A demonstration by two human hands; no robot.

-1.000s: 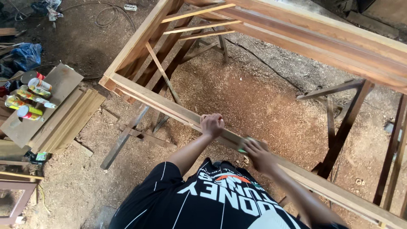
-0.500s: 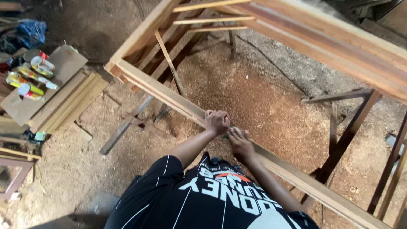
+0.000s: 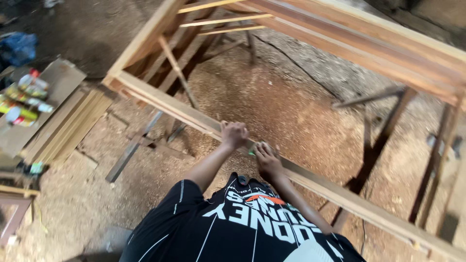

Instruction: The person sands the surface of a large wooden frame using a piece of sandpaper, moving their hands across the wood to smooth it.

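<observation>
Wooden frame rail (image 3: 160,99), a long pale length of timber running from upper left to lower right, lay under both hands of a person in a black printed shirt (image 3: 242,228) who leaned over it above a sawdust-strewn floor (image 3: 272,97). The left hand (image 3: 235,134) was closed over the rail's top edge, fingers curled around it. The right hand (image 3: 265,157), just beside the left and lower along the rail, pressed down on a small green object (image 3: 252,152), too hidden to identify; whether that hand gripped it could not be told. The rail joined a large wooden frame (image 3: 369,43) resting on dark trestles (image 3: 374,140). Well apart at left, flat boards (image 3: 68,126) lay on the floor near a cluster of coloured cans (image 3: 26,99) and a blue bag (image 3: 19,47).
</observation>
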